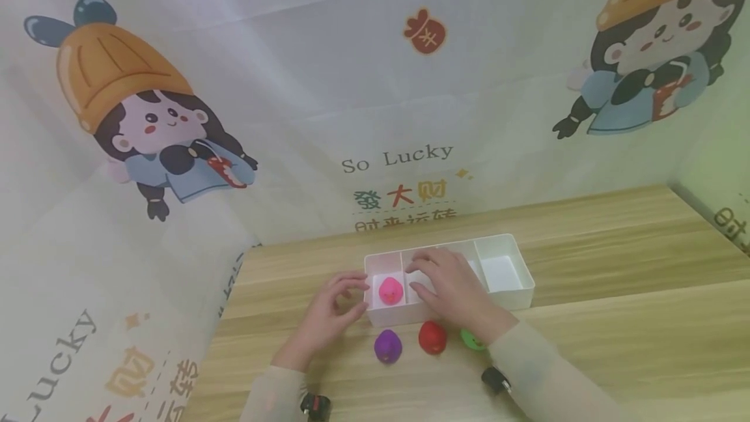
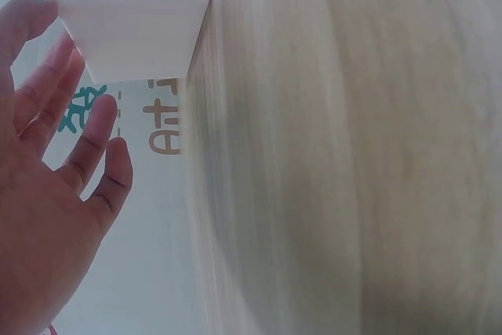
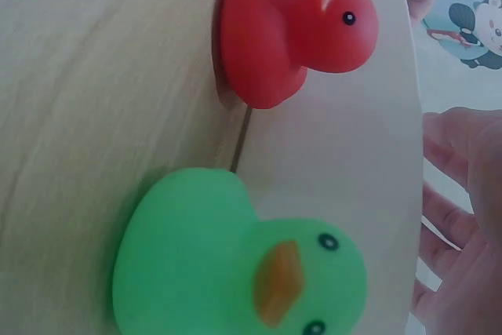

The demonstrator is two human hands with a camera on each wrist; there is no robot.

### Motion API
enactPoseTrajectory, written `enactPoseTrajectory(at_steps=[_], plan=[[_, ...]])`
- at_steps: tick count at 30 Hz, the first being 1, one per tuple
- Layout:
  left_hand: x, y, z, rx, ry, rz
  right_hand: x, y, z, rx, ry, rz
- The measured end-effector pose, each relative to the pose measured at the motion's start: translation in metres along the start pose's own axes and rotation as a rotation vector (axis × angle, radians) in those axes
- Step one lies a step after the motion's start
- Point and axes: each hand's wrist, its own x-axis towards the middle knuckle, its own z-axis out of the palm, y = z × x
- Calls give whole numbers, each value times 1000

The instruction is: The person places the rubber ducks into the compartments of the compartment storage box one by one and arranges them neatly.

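A pink rubber duck (image 1: 390,291) sits in the left end compartment of a white divided box (image 1: 383,316). At that end of the box my left hand (image 1: 331,311) is spread loosely, fingertips right at the end wall and nothing in its grasp. My right hand (image 1: 454,288) hovers over the middle of the box, fingers relaxed and holding nothing, hiding part of the compartments. In front of the box stand a purple rubber duck (image 1: 388,346), a red rubber duck (image 3: 267,33) and a green rubber duck (image 3: 188,256). The right forearm partly covers the green one in the head view.
All of this stands on a wood-grain table (image 1: 615,337). A white printed cloth (image 1: 305,70) with cartoon figures hangs behind the table and along its sides. Each wrist carries a small black camera, as on the right sleeve (image 1: 545,370).
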Motion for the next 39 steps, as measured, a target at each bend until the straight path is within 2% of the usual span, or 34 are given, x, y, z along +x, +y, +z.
enactPoseTrajectory(at_steps=[5, 13, 20, 28, 39], plan=[[1, -1, 1, 9, -2, 7, -4, 2, -2, -1, 26, -11], [1, 0, 1, -8, 5, 20, -11, 0, -10, 77, 57, 10], [1, 1, -1, 5, 0, 7, -15, 3, -14, 59, 63, -2], [1, 1, 0, -10, 1, -3, -19, 8, -21, 95, 86, 2], [2, 3, -1, -15, -8, -21, -31, 14, -21, 153, 138, -59]])
